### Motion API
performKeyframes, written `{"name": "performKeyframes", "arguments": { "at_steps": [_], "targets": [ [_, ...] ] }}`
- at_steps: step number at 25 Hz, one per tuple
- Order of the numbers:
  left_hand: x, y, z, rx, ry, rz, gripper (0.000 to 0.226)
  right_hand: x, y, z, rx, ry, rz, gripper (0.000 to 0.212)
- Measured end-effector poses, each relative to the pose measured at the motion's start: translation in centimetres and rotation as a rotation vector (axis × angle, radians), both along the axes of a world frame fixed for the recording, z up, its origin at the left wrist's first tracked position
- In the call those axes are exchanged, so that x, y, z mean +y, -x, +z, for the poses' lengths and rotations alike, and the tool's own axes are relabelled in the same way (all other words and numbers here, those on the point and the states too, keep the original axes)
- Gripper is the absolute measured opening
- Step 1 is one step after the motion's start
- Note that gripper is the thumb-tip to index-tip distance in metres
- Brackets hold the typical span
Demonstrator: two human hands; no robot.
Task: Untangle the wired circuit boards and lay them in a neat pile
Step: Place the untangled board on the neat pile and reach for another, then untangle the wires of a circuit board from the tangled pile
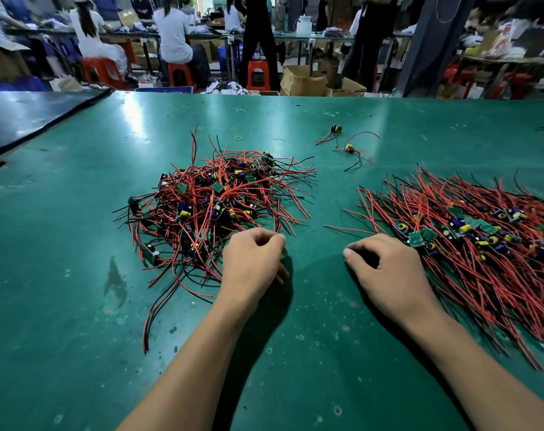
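Note:
A tangled heap of wired circuit boards [214,200], small green boards with red and black leads, lies at the table's middle. A combed pile of boards [469,241] with leads running one way lies at the right. My left hand [252,259] is at the tangle's near right edge with its fingers curled; a small green board edge shows at its fingertips, and wires run under the knuckles. My right hand [388,265] rests loosely curled on the table, its fingertips against the near left edge of the combed pile, its thumb pointing left and nothing visible in it.
Two stray wired boards [348,148] and a yellow rubber band [238,138] lie farther back on the green table [295,353]. A long red and black wire pair [152,312] trails toward me at the left. People sit and stand at benches beyond the far edge.

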State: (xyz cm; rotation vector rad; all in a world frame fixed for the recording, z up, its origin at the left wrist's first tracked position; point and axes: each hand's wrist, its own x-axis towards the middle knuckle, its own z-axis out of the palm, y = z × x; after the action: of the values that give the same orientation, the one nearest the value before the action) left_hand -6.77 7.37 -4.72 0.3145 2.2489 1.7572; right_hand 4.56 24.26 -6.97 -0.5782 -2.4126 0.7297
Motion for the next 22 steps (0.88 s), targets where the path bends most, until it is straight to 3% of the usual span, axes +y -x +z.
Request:
{"name": "performKeyframes", "arguments": {
  "at_steps": [3, 7, 12, 19, 22],
  "targets": [
    [-0.1, -0.1, -0.5, 0.290, 0.198, 0.110, 0.032, 0.2, 0.0, 0.0, -0.006, -0.018, -0.034, 0.008],
    [-0.2, 0.3, -0.8, 0.396, 0.286, 0.108, 0.050, 0.0, 0.0, -0.1, -0.007, 0.001, 0.010, 0.007],
    [-0.1, 0.6, -1.4, 0.387, 0.240, 0.074, 0.021, 0.0, 0.1, 0.0, 0.011, 0.033, 0.017, 0.009],
    [0.3, -0.7, -1.4, 0.592, 0.395, -0.196, 0.017, -0.2, 0.1, 0.3, 0.000, 0.056, 0.030, 0.005],
    [0.4, -1.3, -1.2, 0.640, 0.399, -0.285, 0.014, -0.3, 0.1, 0.4, -0.069, 0.036, 0.084, 0.013]
  ]
}}
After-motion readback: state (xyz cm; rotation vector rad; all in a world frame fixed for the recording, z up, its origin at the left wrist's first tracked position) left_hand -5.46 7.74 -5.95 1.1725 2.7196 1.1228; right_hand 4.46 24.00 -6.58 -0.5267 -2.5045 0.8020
